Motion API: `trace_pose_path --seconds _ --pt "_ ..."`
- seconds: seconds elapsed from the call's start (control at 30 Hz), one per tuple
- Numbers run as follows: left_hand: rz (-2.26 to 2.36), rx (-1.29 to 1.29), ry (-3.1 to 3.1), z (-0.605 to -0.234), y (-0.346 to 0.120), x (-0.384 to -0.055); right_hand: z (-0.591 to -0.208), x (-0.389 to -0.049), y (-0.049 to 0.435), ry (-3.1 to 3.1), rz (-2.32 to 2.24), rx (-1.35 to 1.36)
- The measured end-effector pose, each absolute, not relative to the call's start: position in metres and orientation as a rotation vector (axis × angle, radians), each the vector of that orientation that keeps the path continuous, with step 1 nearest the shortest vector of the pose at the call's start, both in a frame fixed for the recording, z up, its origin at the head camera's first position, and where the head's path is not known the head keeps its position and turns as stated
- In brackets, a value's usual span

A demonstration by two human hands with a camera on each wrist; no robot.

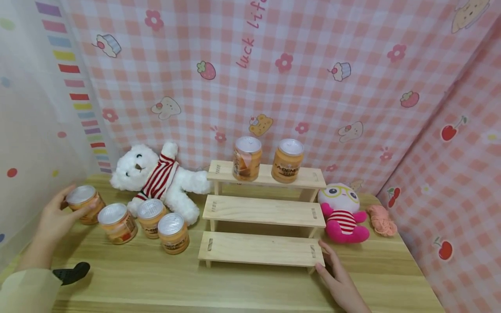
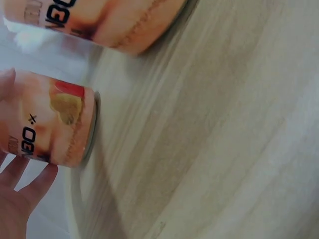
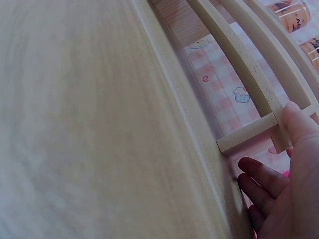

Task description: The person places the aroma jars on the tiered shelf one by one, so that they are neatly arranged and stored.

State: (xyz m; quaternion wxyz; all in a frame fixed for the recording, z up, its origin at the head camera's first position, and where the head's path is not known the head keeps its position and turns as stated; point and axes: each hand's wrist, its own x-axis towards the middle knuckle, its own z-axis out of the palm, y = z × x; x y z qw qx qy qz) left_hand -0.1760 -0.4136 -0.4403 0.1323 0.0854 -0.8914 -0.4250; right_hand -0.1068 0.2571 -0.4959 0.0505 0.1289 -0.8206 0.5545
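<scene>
Left hand point(image 1: 54, 216) grasps orange cylindrical silver-lidded can point(image 1: 88, 201); right hand point(image 1: 339, 279) touches pale wooden three-tier stand point(image 1: 264, 211), cannot tell if gripping. Step judged: can pickup; next likely needs level lift.

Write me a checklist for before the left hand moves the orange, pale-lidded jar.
1. Left hand round the leftmost orange, pale-lidded cylindrical jar: ok, thumb and fingers hold it.
2. Jar base raised off the pale wood-grain table: cannot tell.
3. Right hand at the pale wooden three-tier shelf: ok, it touches the bottom tier's right end.
4. Two matching jars on the top tier: ok, both upright.
5. Straight low path to the shelf: not ok, likely blocked by three more matching jars, with a white plush bear in a red-and-white striped shirt lying behind them.
</scene>
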Motion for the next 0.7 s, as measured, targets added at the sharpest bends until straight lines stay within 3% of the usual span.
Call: trace_pose_path --seconds 0.7 --pt "-1.186 0.252 -2.560 -0.4432 -0.4144 -0.1697 -0.4954 -0.1068 0.2559 -2.467 1.704 0.425"
